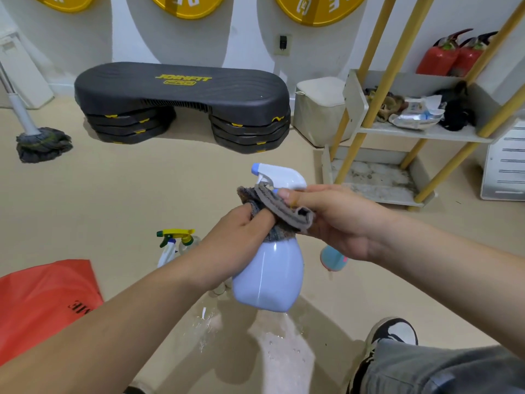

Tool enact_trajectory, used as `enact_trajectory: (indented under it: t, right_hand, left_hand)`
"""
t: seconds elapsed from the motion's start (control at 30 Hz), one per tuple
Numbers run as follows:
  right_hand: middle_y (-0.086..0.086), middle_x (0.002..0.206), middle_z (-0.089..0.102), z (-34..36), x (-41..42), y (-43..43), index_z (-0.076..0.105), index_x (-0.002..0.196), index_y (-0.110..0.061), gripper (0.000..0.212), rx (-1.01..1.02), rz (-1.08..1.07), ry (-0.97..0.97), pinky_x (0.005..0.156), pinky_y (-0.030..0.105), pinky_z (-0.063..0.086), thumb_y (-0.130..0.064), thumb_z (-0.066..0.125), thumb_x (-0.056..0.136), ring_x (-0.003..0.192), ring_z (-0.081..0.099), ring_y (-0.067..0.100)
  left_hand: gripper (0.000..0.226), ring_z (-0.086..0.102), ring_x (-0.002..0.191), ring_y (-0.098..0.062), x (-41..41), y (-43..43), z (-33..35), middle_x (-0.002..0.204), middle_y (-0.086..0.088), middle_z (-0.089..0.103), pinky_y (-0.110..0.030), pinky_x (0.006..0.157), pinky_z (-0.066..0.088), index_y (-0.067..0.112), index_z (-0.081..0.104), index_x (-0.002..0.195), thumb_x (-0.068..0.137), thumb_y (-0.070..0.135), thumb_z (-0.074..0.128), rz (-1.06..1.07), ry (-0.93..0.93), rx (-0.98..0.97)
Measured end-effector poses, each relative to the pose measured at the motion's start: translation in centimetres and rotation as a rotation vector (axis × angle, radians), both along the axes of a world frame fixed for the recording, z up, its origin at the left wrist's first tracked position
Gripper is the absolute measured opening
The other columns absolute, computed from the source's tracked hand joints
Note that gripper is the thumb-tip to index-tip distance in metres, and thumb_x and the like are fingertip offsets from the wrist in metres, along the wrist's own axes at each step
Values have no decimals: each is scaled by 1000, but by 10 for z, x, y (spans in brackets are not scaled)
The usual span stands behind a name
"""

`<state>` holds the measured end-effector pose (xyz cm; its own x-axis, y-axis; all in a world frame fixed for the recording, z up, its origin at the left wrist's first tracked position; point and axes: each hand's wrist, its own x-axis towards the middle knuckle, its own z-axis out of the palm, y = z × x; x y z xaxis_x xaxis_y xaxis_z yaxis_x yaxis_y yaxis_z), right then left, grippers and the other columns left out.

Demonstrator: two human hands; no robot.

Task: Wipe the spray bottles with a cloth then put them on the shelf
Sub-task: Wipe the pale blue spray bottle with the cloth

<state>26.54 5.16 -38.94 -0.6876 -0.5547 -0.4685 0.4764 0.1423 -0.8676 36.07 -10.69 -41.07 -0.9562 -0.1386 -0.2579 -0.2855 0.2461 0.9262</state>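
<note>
A knee in grey jeans (443,368) and a shoe (395,332) sit at the very bottom, closest to us. Two bare arms reach out above them. The left hand (241,231) has its fingers curled tight round the neck of the blue bottle (270,277), with the grey cloth (284,211) tucked under them. The right hand (338,220) pinches the cloth against the neck, just under the white spray top (281,176). The bottle hangs in the air, tipped a bit, over a wet patch (284,354) on the floor. More spray bottles (179,243) stand on the floor behind the left arm. The shelf (426,136) is well apart, off to the right.

The bottle looks smooth and may be wet, so it could slip out of the cloth and drop. A squeeze on the trigger would spray more water. The wet floor could make a foot slide on the way to the shelf.
</note>
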Motion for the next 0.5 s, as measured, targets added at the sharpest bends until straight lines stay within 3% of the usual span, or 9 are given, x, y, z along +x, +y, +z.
enact_trajectory:
  t: [0.1,0.23,0.33,0.4,0.5]
  right_hand:
    - [12,116,77,0,0,0,74,121,-2,61,-42,42,-59,92,31,58,-31,83,68,102,72,21]
    - [11,108,79,2,3,-2,75,117,-4,34,19,14,27,84,29,58,-26,76,90,93,73,19]
    - [5,92,78,7,3,-4,75,108,-6,21,67,-91,106,73,25,60,-23,72,97,77,72,14]
    - [5,91,78,11,-1,0,73,106,-8,18,75,-184,112,66,23,60,-23,71,98,72,74,13]
    - [6,92,79,13,-7,7,70,104,-11,15,71,-297,83,68,26,61,-25,72,98,73,76,17]
  left_hand:
    - [51,72,105,-37,2,-2,2,106,-12,77,-63,99,54,15,66,110,97,60,47,-69,39,-22]
    - [35,71,110,-22,7,1,0,109,4,78,-49,102,55,24,70,111,109,50,46,-59,88,-14]
    - [31,73,104,-10,6,-6,-5,107,11,80,-31,90,55,27,73,111,110,39,45,15,9,26]
    - [33,74,99,-18,5,-10,-14,103,2,82,-37,90,56,21,75,103,107,35,46,139,-163,110]
    - [38,75,109,-28,9,-8,-26,110,-8,81,-47,107,54,14,77,115,106,37,48,306,-350,363]
